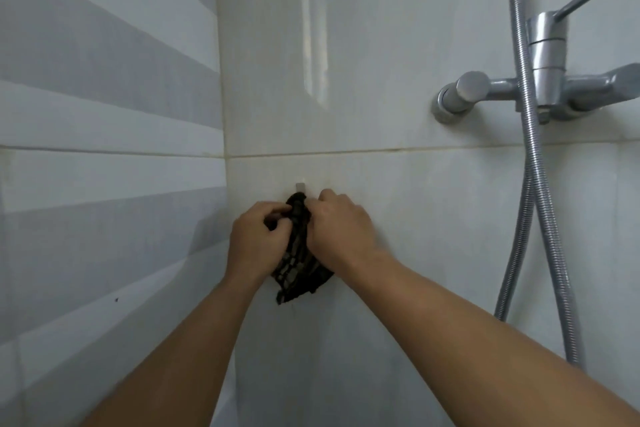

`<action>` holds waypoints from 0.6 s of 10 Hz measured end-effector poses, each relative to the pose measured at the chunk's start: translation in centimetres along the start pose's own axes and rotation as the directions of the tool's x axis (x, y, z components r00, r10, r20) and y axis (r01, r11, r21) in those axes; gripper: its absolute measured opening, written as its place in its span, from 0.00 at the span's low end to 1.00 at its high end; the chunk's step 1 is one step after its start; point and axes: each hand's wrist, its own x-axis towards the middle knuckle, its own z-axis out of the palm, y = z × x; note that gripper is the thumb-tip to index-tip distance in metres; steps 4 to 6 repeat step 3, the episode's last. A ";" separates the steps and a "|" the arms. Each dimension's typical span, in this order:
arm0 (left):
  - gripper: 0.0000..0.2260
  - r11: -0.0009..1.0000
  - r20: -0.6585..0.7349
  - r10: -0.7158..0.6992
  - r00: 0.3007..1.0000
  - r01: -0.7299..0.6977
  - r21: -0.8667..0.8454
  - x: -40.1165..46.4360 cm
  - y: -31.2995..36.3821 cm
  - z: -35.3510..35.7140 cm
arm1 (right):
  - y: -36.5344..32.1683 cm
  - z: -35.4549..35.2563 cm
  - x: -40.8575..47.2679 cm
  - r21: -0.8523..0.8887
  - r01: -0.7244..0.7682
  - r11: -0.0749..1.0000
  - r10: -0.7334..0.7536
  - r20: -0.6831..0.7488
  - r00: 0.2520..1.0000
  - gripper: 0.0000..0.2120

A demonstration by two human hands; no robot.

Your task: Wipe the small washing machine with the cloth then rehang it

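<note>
We hold the cloth (300, 253), dark with pale checked lines and bunched into a crumpled strip, just below the small white hook (300, 186) on the tiled wall. Our left hand (255, 243) and right hand (341, 229) both pinch it closed. Left of the hook lies the wall corner; the shower tap (540, 80) and hose (530, 184) sit well right, bare tile between
</note>
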 end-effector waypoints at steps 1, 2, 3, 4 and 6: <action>0.15 0.987 0.094 -0.103 0.990 0.114 -0.113 -2.0 1.4 -0.7 | -1.0 -0.5 -1.1 -0.014 -0.089 0.996 0.090 0.116 0.989 0.20; 0.18 0.994 0.087 -0.073 0.994 0.079 -0.078 -3.9 2.5 -1.5 | -1.6 -1.8 -2.2 -0.028 -0.164 0.986 0.167 0.165 0.972 0.25; 0.20 0.987 0.009 -0.134 0.991 0.134 -0.089 -6.7 4.0 -2.1 | -2.4 -3.5 -4.4 -0.023 -0.237 0.971 0.236 0.223 0.946 0.33; 0.20 0.987 0.009 -0.134 0.991 0.134 -0.089 -6.7 4.0 -2.1 | -2.4 -3.5 -4.4 -0.023 -0.237 0.971 0.236 0.223 0.946 0.33; 0.20 0.987 0.009 -0.134 0.991 0.134 -0.089 -6.7 4.0 -2.1 | -2.4 -3.5 -4.4 -0.023 -0.237 0.971 0.236 0.223 0.946 0.33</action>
